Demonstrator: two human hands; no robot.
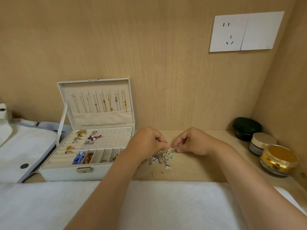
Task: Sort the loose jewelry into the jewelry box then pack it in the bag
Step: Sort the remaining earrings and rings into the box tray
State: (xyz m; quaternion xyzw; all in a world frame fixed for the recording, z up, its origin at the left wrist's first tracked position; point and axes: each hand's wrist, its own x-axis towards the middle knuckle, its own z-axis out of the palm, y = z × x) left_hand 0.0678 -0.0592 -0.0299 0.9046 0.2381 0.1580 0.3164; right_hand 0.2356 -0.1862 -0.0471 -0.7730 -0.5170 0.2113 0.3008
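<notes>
A white jewelry box [66, 174] stands open at the left, with necklaces hanging inside its lid [99, 102] and rings, earrings and beads in its tray compartments. A pile of loose jewelry [162, 157] lies on the wooden shelf right of the box. My left hand [147, 143] hovers over the pile's left side with fingers curled, pinching small pieces. My right hand [191, 142] pinches a small piece at the pile's top right. A white bag [21, 146] with a snap button lies left of the box.
Three cosmetic jars stand at the right corner: a dark green one [246, 128], a silver-lidded one [260, 142] and a gold one [279, 160]. A white towel [166, 205] covers the front edge. A wall socket [227, 34] is on the back panel.
</notes>
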